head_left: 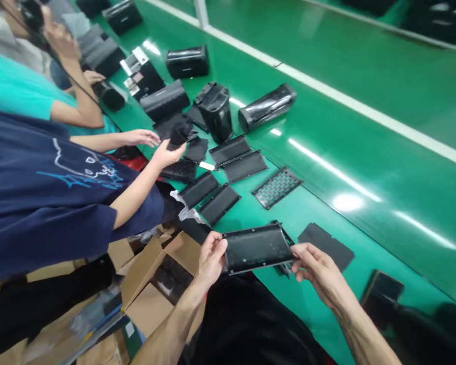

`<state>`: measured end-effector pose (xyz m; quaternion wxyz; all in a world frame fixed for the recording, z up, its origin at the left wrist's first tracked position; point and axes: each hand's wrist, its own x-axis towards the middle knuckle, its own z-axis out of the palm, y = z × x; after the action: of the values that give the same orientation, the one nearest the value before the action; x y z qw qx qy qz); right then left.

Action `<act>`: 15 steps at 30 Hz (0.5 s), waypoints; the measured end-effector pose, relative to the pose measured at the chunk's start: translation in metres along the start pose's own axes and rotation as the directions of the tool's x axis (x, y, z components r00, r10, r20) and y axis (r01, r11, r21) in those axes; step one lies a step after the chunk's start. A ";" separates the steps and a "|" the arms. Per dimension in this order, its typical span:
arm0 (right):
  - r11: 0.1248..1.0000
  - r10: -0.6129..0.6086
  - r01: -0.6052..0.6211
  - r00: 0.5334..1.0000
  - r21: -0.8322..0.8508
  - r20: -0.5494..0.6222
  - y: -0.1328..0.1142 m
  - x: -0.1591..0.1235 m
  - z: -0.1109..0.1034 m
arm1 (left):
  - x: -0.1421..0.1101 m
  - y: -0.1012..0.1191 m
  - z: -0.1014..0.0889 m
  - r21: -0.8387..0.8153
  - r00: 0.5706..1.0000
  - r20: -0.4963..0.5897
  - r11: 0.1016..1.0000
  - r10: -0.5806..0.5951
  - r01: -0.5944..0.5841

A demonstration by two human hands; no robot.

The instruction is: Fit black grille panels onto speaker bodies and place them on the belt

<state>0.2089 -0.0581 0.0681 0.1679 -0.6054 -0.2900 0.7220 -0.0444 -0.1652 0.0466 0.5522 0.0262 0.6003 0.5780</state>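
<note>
From the head camera, held a black panel point(256, 248) in the lower middle of the frame, raised over the near edge of the green table point(247, 213). Closed the left hand point(212, 258) on the panel's left end, thumb against the edge; pinched the right end near a corner with the right hand point(319, 266). Could not tell of any contact between right fingers and the dark piece point(286, 269) partly hidden behind that end. Judged, by look alone, probably light and stiff, likely plastic; perhaps slippery on the smooth, faintly shiny face, perhaps prone to scuffing there or cracking at the thin rims if twisted. Seemed best taken by the two short ends, clear of the broad face. Saw similar panels point(220, 204) and a perforated panel point(277, 187) near the middle of the frame, a dark flat sheet point(327, 247) at right, and an open cardboard box point(148, 304) at lower left.
</note>
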 end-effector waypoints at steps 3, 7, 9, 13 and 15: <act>0.994 -0.025 0.030 0.998 0.103 -0.052 0.009 -0.022 -0.017 | 0.001 0.021 0.021 0.075 0.987 0.146 0.995 -0.071 0.060; 0.974 -0.034 0.064 0.990 0.216 -0.138 0.022 -0.039 -0.031 | 0.005 0.036 0.050 0.210 0.935 0.303 0.970 -0.183 0.122; 0.960 -0.043 0.087 0.985 0.267 -0.165 0.031 -0.047 -0.035 | 0.008 0.039 0.063 0.272 0.897 0.367 0.951 -0.245 0.149; 0.934 -0.062 0.114 0.985 0.340 -0.161 0.050 -0.062 -0.037 | 0.012 0.042 0.083 0.358 0.837 0.465 0.926 -0.289 0.121; 0.917 -0.073 0.131 0.984 0.377 -0.163 0.057 -0.068 -0.037 | 0.011 0.042 0.090 0.384 0.821 0.497 0.920 -0.280 0.081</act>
<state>0.2653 -0.1344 0.0820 0.3419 -0.5954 -0.1603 0.7091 -0.0119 -0.0839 0.0947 0.7388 0.2274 0.5110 0.3759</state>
